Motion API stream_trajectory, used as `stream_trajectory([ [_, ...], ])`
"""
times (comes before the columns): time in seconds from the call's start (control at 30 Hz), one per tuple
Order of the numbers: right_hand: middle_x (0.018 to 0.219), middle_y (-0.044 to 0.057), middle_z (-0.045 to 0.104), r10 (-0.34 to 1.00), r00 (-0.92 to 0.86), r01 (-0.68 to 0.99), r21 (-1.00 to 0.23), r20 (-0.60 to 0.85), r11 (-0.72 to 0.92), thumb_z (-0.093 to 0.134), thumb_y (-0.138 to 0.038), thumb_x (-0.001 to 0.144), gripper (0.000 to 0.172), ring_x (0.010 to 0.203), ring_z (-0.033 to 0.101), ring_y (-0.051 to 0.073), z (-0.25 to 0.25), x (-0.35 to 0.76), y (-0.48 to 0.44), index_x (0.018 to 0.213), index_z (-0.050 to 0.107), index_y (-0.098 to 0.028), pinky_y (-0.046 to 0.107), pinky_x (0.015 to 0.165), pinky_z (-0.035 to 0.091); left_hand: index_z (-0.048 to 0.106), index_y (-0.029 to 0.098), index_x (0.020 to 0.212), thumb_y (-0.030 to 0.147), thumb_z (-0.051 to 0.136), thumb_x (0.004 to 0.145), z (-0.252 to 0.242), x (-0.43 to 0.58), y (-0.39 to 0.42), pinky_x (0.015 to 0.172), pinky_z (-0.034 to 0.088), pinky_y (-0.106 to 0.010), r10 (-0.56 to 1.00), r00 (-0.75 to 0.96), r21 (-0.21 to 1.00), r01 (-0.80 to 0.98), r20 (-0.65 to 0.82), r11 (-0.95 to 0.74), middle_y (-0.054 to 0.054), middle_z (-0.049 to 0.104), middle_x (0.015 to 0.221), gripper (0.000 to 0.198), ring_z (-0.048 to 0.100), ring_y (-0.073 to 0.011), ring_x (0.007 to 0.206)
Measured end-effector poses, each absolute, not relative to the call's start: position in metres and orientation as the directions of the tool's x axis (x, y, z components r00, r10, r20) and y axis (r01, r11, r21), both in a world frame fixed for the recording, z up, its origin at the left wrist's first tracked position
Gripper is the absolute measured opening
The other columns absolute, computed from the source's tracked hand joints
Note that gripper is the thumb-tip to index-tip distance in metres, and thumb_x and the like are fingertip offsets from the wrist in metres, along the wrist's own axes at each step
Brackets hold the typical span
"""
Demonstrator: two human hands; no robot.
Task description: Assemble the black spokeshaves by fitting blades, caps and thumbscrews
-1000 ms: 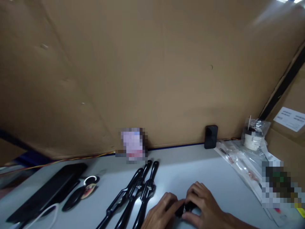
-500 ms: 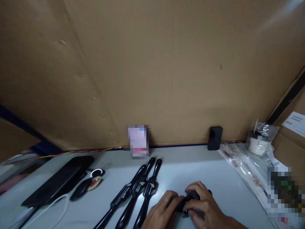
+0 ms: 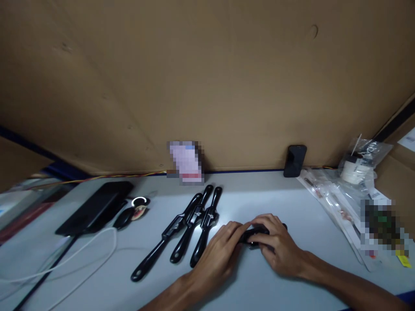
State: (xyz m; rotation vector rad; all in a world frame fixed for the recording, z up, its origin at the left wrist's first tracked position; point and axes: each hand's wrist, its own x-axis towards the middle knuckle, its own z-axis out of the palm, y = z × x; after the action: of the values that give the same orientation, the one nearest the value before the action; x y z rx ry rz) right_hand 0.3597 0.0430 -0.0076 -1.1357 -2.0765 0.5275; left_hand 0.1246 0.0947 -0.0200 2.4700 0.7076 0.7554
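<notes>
A black spokeshave (image 3: 256, 233) lies low over the table, gripped between my two hands. My left hand (image 3: 223, 246) has its fingers closed on the left part of it. My right hand (image 3: 280, 248) is curled around its middle and right side, where a black handle tip pokes out. Fingers cover much of the tool. To the left of my hands lie three more black spokeshaves side by side: a left one (image 3: 171, 226), a middle one (image 3: 193, 216) and a right one (image 3: 207, 220), the last close to my left wrist.
A black flat device (image 3: 97, 207), white cable (image 3: 113, 246) and keys (image 3: 126, 218) are at the left. Against the cardboard wall (image 3: 227, 86) lean a blurred card (image 3: 186, 162) and a black phone (image 3: 295, 160). Plastic packets (image 3: 337, 207) and a bagged white jar (image 3: 355, 168) occupy the right.
The view has tilted down, so the table things appear higher and more of my forearms shows. Both hands stay on the spokeshave, with the left fingers shifted slightly toward the right hand.
</notes>
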Motion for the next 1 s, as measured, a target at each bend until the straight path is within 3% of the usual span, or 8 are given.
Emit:
stream_trajectory([
  [0.13, 0.125, 0.009, 0.066, 0.84, -0.309, 0.523, -0.658, 0.446, 0.542, 0.059, 0.001, 0.086, 0.031, 0.119, 0.061, 0.028, -0.007, 0.36, 0.044, 0.099, 0.071, -0.024, 0.047, 0.099, 0.056, 0.044, 0.026, 0.158, 0.0, 0.047, 0.097, -0.02, 0.125, 0.095, 0.089, 0.064, -0.047, 0.585, 0.718, 0.542, 0.342, 0.377, -0.768, -0.012, 0.069, 0.121, 0.067, 0.069, -0.0286, 0.104],
  [0.3, 0.112, 0.011, 0.068, 0.878, -0.225, 0.596, -0.653, 0.422, 0.467, 0.059, -0.008, 0.099, 0.018, 0.111, 0.062, 0.028, -0.011, 0.356, 0.047, 0.106, 0.067, -0.023, 0.048, 0.093, 0.058, 0.044, 0.026, 0.158, -0.001, 0.046, 0.097, -0.022, 0.126, 0.096, 0.092, 0.063, -0.048, 0.581, 0.714, 0.543, 0.33, 0.392, -0.772, -0.013, 0.068, 0.124, 0.067, 0.068, -0.0289, 0.108],
  [0.47, 0.127, 0.012, 0.065, 0.835, -0.343, 0.565, -0.616, 0.43, 0.549, 0.055, 0.0, 0.093, 0.037, 0.124, 0.058, 0.029, -0.008, 0.359, 0.047, 0.114, 0.073, -0.025, 0.052, 0.103, 0.056, 0.044, 0.026, 0.159, -0.001, 0.048, 0.096, -0.022, 0.128, 0.096, 0.091, 0.062, -0.049, 0.581, 0.71, 0.54, 0.331, 0.398, -0.774, -0.012, 0.068, 0.123, 0.068, 0.068, -0.0293, 0.106],
  [0.53, 0.131, 0.01, 0.065, 0.809, -0.387, 0.525, -0.615, 0.443, 0.588, 0.055, 0.004, 0.086, 0.043, 0.128, 0.056, 0.029, -0.008, 0.363, 0.046, 0.109, 0.076, -0.026, 0.052, 0.105, 0.055, 0.044, 0.026, 0.159, -0.001, 0.048, 0.096, -0.021, 0.128, 0.096, 0.089, 0.063, -0.047, 0.576, 0.715, 0.531, 0.333, 0.396, -0.779, -0.012, 0.068, 0.121, 0.068, 0.068, -0.029, 0.104],
  [0.63, 0.127, 0.01, 0.067, 0.835, -0.307, 0.531, -0.645, 0.457, 0.549, 0.052, 0.007, 0.081, 0.042, 0.125, 0.059, 0.028, -0.012, 0.366, 0.046, 0.096, 0.077, -0.024, 0.051, 0.102, 0.057, 0.045, 0.023, 0.156, -0.002, 0.048, 0.095, -0.02, 0.127, 0.096, 0.091, 0.063, -0.049, 0.57, 0.72, 0.518, 0.338, 0.395, -0.786, -0.013, 0.068, 0.122, 0.066, 0.068, -0.0297, 0.106],
  [0.8, 0.134, 0.012, 0.065, 0.836, -0.32, 0.562, -0.621, 0.446, 0.547, 0.051, 0.009, 0.081, 0.058, 0.132, 0.054, 0.03, -0.015, 0.366, 0.046, 0.119, 0.078, -0.026, 0.056, 0.109, 0.054, 0.044, 0.025, 0.158, -0.002, 0.047, 0.095, -0.018, 0.126, 0.097, 0.093, 0.063, -0.049, 0.566, 0.729, 0.523, 0.333, 0.385, -0.784, -0.013, 0.068, 0.123, 0.069, 0.069, -0.0291, 0.108],
  [1.0, 0.129, 0.01, 0.067, 0.845, -0.283, 0.571, -0.628, 0.454, 0.529, 0.048, 0.01, 0.084, 0.052, 0.129, 0.056, 0.027, -0.014, 0.365, 0.047, 0.107, 0.079, -0.025, 0.051, 0.106, 0.057, 0.047, 0.025, 0.154, -0.001, 0.048, 0.096, -0.018, 0.125, 0.096, 0.095, 0.063, -0.051, 0.575, 0.721, 0.525, 0.34, 0.386, -0.78, -0.013, 0.069, 0.124, 0.064, 0.069, -0.0292, 0.11],
])
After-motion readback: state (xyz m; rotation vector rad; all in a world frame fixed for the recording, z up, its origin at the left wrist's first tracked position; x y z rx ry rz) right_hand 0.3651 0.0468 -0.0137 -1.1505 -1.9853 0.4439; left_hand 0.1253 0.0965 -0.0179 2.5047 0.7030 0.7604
